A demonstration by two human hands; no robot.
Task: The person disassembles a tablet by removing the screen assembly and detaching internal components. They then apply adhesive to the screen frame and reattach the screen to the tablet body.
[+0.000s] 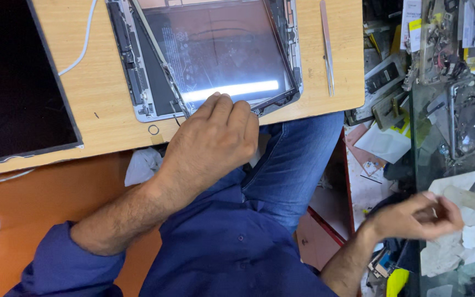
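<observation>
At nine o'clock, a large dark display panel [17, 77] lying flat across the pale wooden board [100, 104], a white cable [81, 44] curling past its upper corner. Below that, orange tabletop [45, 198] with another loop of white cord near the left edge.

Toward twelve o'clock, an opened tablet [215, 55]: grey metal shell on the board, the glass screen [226, 52] lifted and tilted over it, catching a bright strip of light along its near edge. A small ring [154, 130] just beside the shell's near corner.

At centre, left hand [213, 140], knuckles up, fingers bent and pressed down on the near edge of the glass screen; nothing gripped inside the palm, only fingertips bearing on the frame. Blue sleeve [67, 258] and blue shirt below, jeans running off toward one o'clock, a crumpled white cloth [143, 165] tucked under the wrist.

At one o'clock, slim metal tweezers [327, 47] lying on the board, just right of the tablet.

At four o'clock, right hand [421, 217], blurred, fingers curled loosely closed, seemingly around a pale bottle [468, 199], though hard to tell through the blur. Beneath it, white tissues [463, 242] on a glass counter [430, 137] cluttered with parts and tools.
</observation>
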